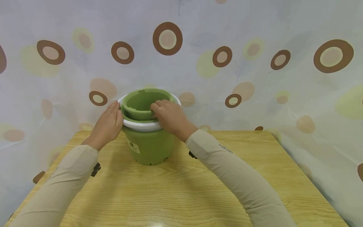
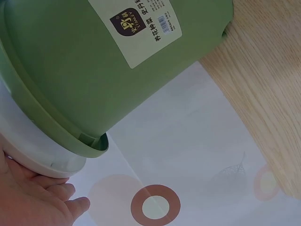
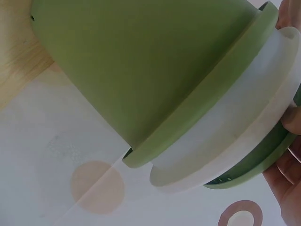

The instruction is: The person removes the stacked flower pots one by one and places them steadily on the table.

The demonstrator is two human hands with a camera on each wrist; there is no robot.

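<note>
A stack of nested flowerpots stands upright on the table. Its outer green flowerpot (image 1: 151, 146) carries a printed label (image 2: 146, 28). Inside it sits a white flowerpot (image 3: 225, 136), whose rim sticks out above the green one. Within the white rim are more green rims, the innermost being a smaller green flowerpot (image 1: 139, 102) raised above the others. My left hand (image 1: 109, 124) rests against the left side of the white rim, fingers extended. At the right front, my right hand (image 1: 171, 118) pinches the rim of the small green flowerpot, with fingertips over its inner edge.
The stack stands toward the back of a wooden table (image 1: 158, 195). A pale cloth (image 1: 193, 37) with brown rings and pastel spots hangs behind the table and along its sides.
</note>
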